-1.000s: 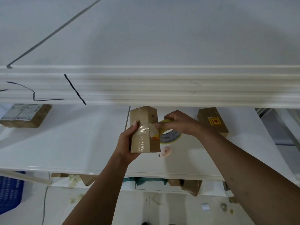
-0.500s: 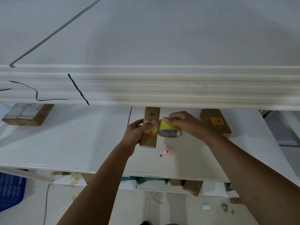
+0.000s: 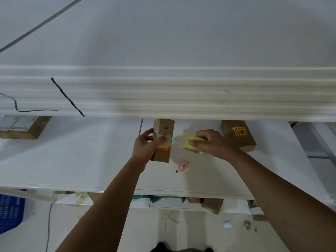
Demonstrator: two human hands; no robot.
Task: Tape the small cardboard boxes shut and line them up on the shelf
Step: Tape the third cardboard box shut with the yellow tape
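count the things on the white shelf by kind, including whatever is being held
cardboard boxes: 3 (held box, right box, far left box)
yellow tape roll: 1
pink cutter: 1
total: 5

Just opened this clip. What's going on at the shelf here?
A person is taping a small cardboard box on a white shelf. The left hand grips the box, standing on end; the right hand holds a yellow tape roll just beside it, a strip apparently stretched between them. A pink cutter lies nearby, untouched. A stickered box sits to the right, a labelled box far left.
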